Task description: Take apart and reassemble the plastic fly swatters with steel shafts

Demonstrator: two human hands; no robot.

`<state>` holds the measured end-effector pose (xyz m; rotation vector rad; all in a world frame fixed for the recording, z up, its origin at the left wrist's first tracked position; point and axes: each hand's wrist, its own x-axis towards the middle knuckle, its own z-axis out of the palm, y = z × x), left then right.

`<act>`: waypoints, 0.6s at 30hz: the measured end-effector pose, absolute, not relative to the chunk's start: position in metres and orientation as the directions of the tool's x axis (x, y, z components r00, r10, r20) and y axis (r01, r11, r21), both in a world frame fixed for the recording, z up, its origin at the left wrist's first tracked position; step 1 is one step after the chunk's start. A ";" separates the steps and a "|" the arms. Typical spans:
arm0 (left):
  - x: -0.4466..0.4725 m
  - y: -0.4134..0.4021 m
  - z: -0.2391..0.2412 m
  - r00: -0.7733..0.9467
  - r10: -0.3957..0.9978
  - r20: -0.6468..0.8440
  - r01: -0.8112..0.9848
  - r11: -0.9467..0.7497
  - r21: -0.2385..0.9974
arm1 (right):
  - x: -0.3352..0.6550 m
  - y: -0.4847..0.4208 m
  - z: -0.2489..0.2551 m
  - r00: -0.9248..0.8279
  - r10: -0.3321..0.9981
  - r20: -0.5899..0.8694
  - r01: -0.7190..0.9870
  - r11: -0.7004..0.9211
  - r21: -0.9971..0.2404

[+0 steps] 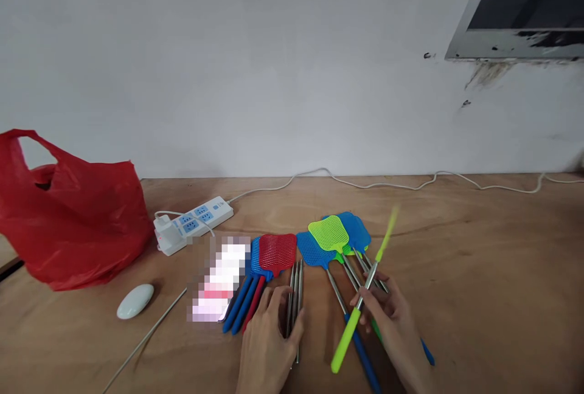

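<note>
My right hand [387, 318] is closed on the metal shaft of a yellow-green fly swatter [347, 340]. Its paddle is turned edge-on and looks blurred; the handle points down to the left. Several thin metal rods [295, 287] lie side by side, with the thumb and fingers of my left hand [271, 339] closed around their lower part. Behind my right hand several assembled swatters are fanned out, with a yellow-green head [328, 234] on top of blue heads [314, 251]. Left of the rods sit a red swatter head [277, 254], blue handles [244, 304] and a red handle [255, 301].
A lit phone [221, 281], its screen blurred out, lies left of the handles. Beyond it are a power strip [214, 208] with a plugged-in charger, a white mouse [135, 301] and a red plastic bag [86, 217]. A white cable [378, 185] runs along the wall.
</note>
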<state>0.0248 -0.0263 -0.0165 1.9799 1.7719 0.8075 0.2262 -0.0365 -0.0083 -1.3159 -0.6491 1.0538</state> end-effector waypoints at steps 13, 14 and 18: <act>0.024 -0.038 -0.006 0.140 0.984 0.111 0.392 -0.158 0.906 | 0.209 -0.034 0.005 0.375 0.894 -0.244 -0.611 0.040 -0.791; 0.023 -0.036 -0.007 0.127 0.987 0.102 0.352 -0.141 0.925 | 0.208 -0.034 0.006 0.366 0.894 -0.259 -0.630 0.033 -0.776; 0.019 -0.033 -0.010 0.046 0.998 0.039 0.166 -0.047 0.985 | 0.209 -0.035 0.006 0.403 0.859 -0.315 -0.706 0.073 -0.704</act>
